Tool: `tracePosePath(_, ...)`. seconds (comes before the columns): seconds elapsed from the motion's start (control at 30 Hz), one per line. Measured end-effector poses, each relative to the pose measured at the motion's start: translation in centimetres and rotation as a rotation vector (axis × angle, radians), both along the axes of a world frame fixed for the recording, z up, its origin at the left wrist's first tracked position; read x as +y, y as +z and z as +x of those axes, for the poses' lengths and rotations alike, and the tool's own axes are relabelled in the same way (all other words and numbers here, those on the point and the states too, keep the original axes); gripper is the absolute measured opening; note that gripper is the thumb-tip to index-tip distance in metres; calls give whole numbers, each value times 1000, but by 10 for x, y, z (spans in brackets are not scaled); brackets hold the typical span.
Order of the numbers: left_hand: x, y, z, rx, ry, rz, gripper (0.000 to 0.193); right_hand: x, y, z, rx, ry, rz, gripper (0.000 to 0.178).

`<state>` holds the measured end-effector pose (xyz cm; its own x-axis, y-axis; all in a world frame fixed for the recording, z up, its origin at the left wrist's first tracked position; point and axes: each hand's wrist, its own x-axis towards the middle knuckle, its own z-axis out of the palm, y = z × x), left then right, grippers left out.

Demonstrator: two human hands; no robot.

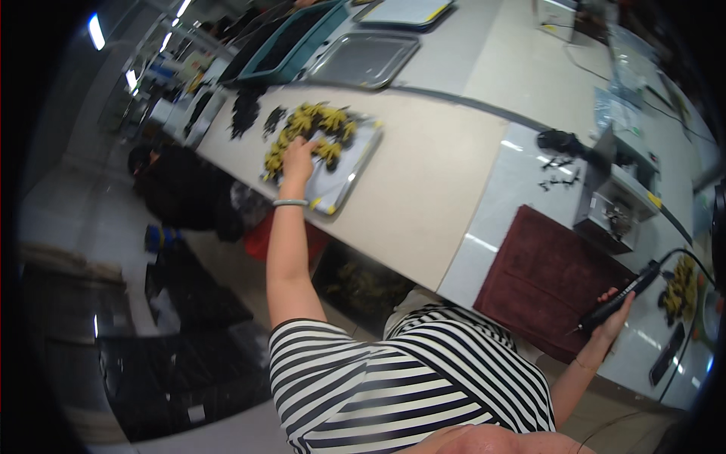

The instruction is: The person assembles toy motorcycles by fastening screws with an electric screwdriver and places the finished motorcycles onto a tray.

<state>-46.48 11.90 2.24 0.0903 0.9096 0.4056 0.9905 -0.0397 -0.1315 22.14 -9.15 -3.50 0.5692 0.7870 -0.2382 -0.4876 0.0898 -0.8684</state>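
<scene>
My left hand reaches out into a heap of small yellow-and-black parts on a white tray with yellow tape at its corners. Its fingers are drawn together among the parts, and whatever lies between the tips is hidden. At the right, my right hand is wrapped round a black electric screwdriver. The tool's thin bit points down and left over a dark red cloth, and a cord runs from its upper end.
A metal box device stands behind the cloth, near small black parts. More yellow-and-black parts lie far right, beside a dark phone-like object. Beyond the left tray are a grey metal tray, a teal bin and black pieces.
</scene>
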Motion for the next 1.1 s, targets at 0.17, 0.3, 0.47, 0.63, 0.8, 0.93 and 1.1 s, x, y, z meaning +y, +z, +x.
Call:
tracePosePath(0.17, 35, -45, -58, 25, 30, -190, 17, 11, -1, -13, -56, -13, -22, 45)
tracePosePath(0.3, -1, -19, -58, 51, 29, -242, 28, 10, 12, -24, -63, -25, 27, 30)
tracePosePath(0.47, 2, 38, -4, -272, 9, -392, 41, 3, 16, -21, -46, -59, -7, 30)
tracePosePath(0.63, -40, 86, 186, -632, -603, -516, 36, 3, 16, -25, -84, -49, -8, 31)
tracePosePath(0.8, -78, 12, 366, -721, -980, -799, 36, 4, 9, -21, -70, -64, -14, 32)
tracePosePath(0.93, -94, -23, 436, -525, -1177, -603, 35, 2, 6, -15, -43, -64, 48, 34)
tracePosePath(1.1, -93, -41, 447, -637, -1182, -539, 35, 11, 46, -10, 128, -87, 202, 39)
